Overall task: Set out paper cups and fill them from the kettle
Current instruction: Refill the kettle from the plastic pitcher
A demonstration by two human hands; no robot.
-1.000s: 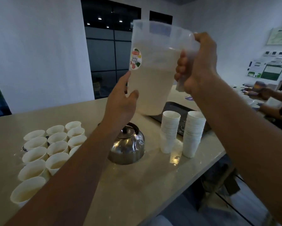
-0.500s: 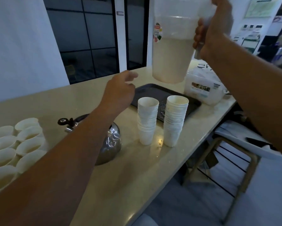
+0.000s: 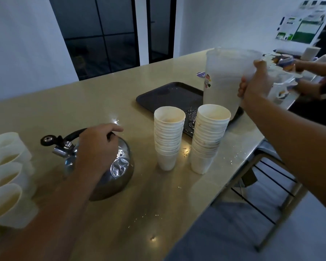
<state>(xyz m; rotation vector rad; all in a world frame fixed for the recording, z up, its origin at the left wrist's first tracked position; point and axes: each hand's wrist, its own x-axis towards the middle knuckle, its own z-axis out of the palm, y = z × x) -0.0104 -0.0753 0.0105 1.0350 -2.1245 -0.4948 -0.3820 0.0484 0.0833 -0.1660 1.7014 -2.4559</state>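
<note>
A shiny steel kettle (image 3: 118, 172) with a black handle stands on the beige table (image 3: 83, 102). My left hand (image 3: 97, 147) lies over its top with curled fingers at the handle; the grip itself is hidden. My right hand (image 3: 256, 83) grips the handle of a translucent plastic jug (image 3: 224, 80) part full of pale liquid, held upright low over the black tray (image 3: 169, 97). Two tall stacks of paper cups (image 3: 168, 140) stand between kettle and tray. Several filled paper cups (image 3: 5, 170) sit at the left edge.
Another person's hands (image 3: 309, 76) work with cups and packets at the far right of the table. The table's right edge drops to a stool with black bars (image 3: 262, 185). Dark windows and a white wall lie behind.
The jug has come down from high in the air to just over the tray. My left hand has let go of the jug's side and dropped onto the kettle.
</note>
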